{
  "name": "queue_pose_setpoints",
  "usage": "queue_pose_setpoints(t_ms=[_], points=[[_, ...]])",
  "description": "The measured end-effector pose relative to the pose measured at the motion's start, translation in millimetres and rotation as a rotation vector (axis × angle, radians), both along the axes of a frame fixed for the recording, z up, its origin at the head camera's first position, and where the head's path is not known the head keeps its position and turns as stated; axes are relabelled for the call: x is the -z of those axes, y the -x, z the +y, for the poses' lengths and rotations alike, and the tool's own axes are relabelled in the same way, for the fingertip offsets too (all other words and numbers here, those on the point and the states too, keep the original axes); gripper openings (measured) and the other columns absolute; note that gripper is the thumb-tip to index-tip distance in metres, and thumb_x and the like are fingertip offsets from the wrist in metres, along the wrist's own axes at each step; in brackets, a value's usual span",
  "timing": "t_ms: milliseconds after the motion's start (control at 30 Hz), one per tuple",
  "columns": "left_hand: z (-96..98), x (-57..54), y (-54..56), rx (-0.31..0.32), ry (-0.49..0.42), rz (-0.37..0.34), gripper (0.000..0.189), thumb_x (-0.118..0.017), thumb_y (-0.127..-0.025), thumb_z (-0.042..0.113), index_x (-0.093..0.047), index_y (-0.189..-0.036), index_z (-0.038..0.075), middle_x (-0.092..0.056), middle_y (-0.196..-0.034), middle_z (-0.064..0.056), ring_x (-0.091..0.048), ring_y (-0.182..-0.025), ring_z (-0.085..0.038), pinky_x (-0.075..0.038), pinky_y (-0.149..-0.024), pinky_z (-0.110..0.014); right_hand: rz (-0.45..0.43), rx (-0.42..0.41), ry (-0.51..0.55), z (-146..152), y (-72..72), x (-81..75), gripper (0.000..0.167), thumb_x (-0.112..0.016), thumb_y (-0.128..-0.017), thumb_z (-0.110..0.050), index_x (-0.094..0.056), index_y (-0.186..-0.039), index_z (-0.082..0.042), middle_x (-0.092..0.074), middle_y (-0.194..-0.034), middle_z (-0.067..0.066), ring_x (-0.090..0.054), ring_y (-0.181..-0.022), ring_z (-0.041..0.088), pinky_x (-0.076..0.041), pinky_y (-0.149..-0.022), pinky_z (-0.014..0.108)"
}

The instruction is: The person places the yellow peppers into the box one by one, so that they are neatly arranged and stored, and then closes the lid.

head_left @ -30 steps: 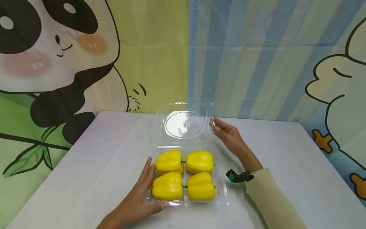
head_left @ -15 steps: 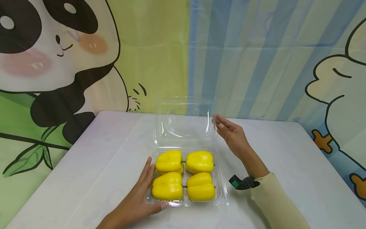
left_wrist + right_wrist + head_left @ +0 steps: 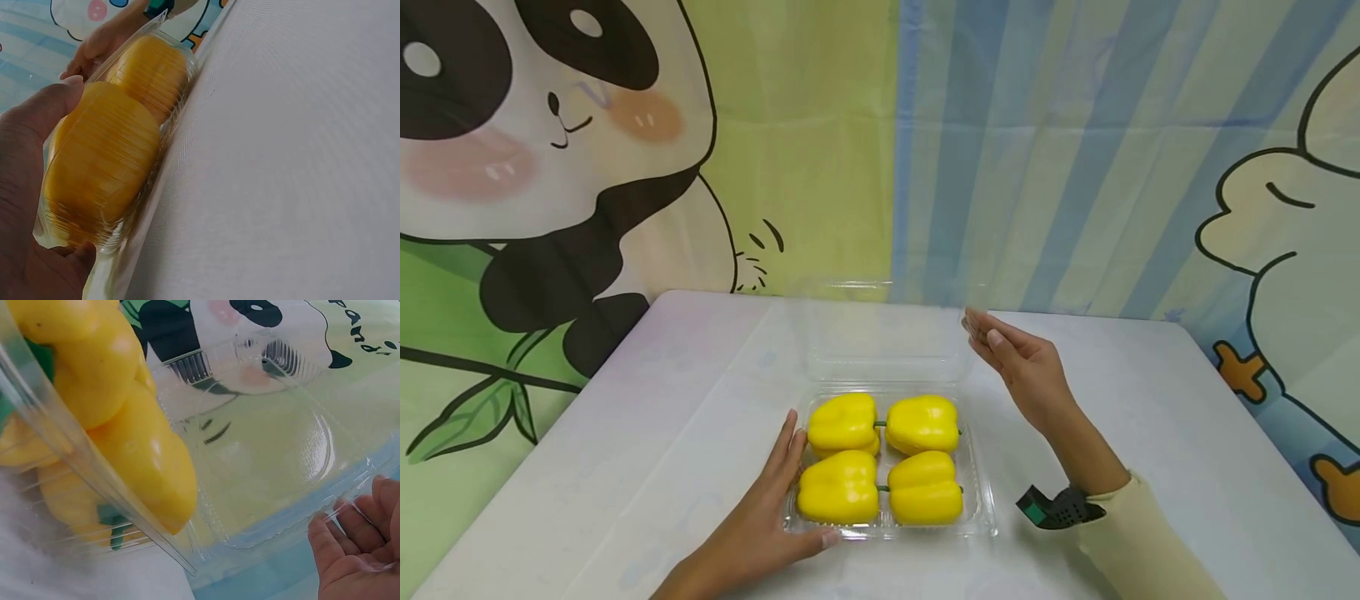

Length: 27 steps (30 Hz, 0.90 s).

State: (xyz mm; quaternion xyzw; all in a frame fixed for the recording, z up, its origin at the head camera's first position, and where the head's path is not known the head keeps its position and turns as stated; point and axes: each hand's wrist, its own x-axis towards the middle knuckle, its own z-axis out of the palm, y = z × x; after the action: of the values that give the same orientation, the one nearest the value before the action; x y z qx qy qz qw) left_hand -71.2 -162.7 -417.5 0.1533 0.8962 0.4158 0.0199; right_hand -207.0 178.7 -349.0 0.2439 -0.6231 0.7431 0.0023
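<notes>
A clear plastic clamshell container [image 3: 981, 523] holds several glossy yellow bell peppers [image 3: 838, 487] with green stems. My left hand [image 3: 760, 512] spreads around its near left corner, with straight fingers along the left side and the thumb at the front edge. In the left wrist view, the left thumb [image 3: 59, 103] overlaps the rim beside the peppers. Behind the peppers, the transparent lid [image 3: 880, 329] stands raised on its hinge and looks blurred. My right hand [image 3: 1026, 362] touches the lid's right edge with extended fingertips. In the right wrist view these fingertips [image 3: 319, 531] show right at the lid's edge.
The container sits on a white table [image 3: 662, 467] whose far edge meets a printed cloth backdrop [image 3: 805, 125] with a panda and blue stripes. A black band [image 3: 1060, 508] surrounds the right wrist, below a pale sleeve [image 3: 1142, 542].
The lid has swung up and toward me from its leaned-back position, and its outline looks wider. My right hand has moved slightly right and nearer. The left hand, container base and peppers stay put.
</notes>
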Motion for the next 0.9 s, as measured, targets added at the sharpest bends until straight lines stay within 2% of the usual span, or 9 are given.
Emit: queue_pose_setpoints(t_ms=[333,433,533,667,900], points=[[0.3,2.1,0.6,0.006,-0.007,0.013,0.115,-0.078,-0.075,0.055,-0.013,-0.155,0.003,0.011,-0.162,0.002,-0.012,-0.144,-0.03,-0.03,-0.104,-0.06,0.09,0.003,-0.031,4,-16.8,1.6,0.039,-0.046,-0.103,-0.008,-0.044,-0.137,0.012,-0.049,-0.142,0.016,-0.047,-0.131,0.023,-0.04,-0.102,0.034],[0.5,3.2,1.3,0.008,-0.013,0.003,0.116,-0.078,-0.075,0.055,-0.01,-0.156,0.007,0.011,-0.163,0.0,-0.013,-0.144,-0.031,-0.029,-0.104,-0.061,0.083,0.046,-0.055,6,-23.4,1.5,0.04,-0.047,-0.103,-0.009,-0.044,-0.136,0.014,-0.053,-0.139,0.012,-0.051,-0.127,0.019,-0.042,-0.099,0.033],[0.7,3.5,2.4,0.001,-0.031,-0.012,0.121,-0.079,-0.074,0.055,-0.001,-0.157,0.014,0.005,-0.163,-0.002,-0.014,-0.144,-0.031,-0.027,-0.105,-0.062,0.065,0.072,-0.089,8,-29.7,1.5,0.039,-0.047,-0.103,-0.008,-0.044,-0.135,0.014,-0.055,-0.137,0.008,-0.053,-0.124,0.016,-0.043,-0.098,0.032],[0.3,2.8,2.8,-0.004,-0.065,-0.034,0.126,-0.081,-0.072,0.054,0.009,-0.156,0.024,0.0,-0.162,-0.002,-0.016,-0.144,-0.028,-0.026,-0.106,-0.062,0.043,0.058,-0.136,11,-37.2,1.6,0.039,-0.045,-0.104,-0.01,-0.044,-0.137,0.01,-0.051,-0.141,0.008,-0.051,-0.127,0.015,-0.042,-0.099,0.03],[-0.6,0.6,2.0,0.002,-0.068,-0.032,0.127,-0.081,-0.072,0.054,0.009,-0.156,0.024,-0.004,-0.162,-0.006,-0.022,-0.142,-0.032,-0.028,-0.106,-0.061,0.056,0.038,-0.322,16,-50.3,2.5,0.04,-0.041,-0.106,-0.019,-0.048,-0.143,-0.007,-0.045,-0.147,0.006,-0.04,-0.136,0.018,-0.039,-0.102,0.032]])
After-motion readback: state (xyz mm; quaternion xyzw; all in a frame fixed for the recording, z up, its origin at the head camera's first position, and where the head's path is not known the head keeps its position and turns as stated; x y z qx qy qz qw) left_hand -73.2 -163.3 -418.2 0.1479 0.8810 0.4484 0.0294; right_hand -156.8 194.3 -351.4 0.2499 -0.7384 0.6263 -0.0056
